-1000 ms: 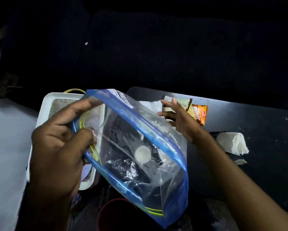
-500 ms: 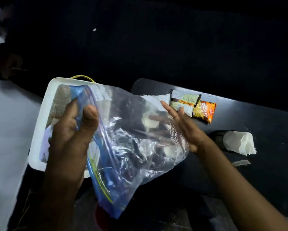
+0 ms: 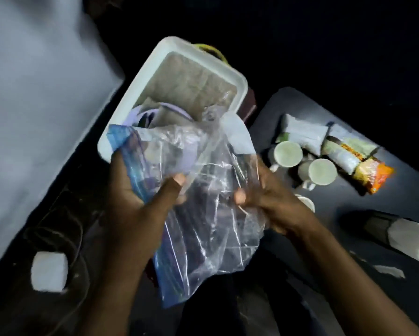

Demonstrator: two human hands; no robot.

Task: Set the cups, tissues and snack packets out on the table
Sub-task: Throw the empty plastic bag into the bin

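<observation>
Both hands hold one clear plastic bag [image 3: 203,190] with a blue zip edge, in front of the body. Left hand [image 3: 140,202] grips the blue-edged side, thumb pressed over the film; right hand [image 3: 274,202] is closed on the opposite side, fingers curled into the plastic. Bag crumpled, hanging down between the hands; contents not readable through the film. Behind it, a white tray [image 3: 130,93] with pale and lilac items inside, partly covered by the bag's top. To the right, dark tabletop [image 3: 397,190]: two white cups [image 3: 288,155] on their sides, openings toward the camera, just beside each other; a third cup rim shows at the right wrist. Snack packets [image 3: 373,175] lie in a row just beyond the cups, orange one at the near end. White tissues [image 3: 412,241] sit farther right, near the frame edge, image blurred.
</observation>
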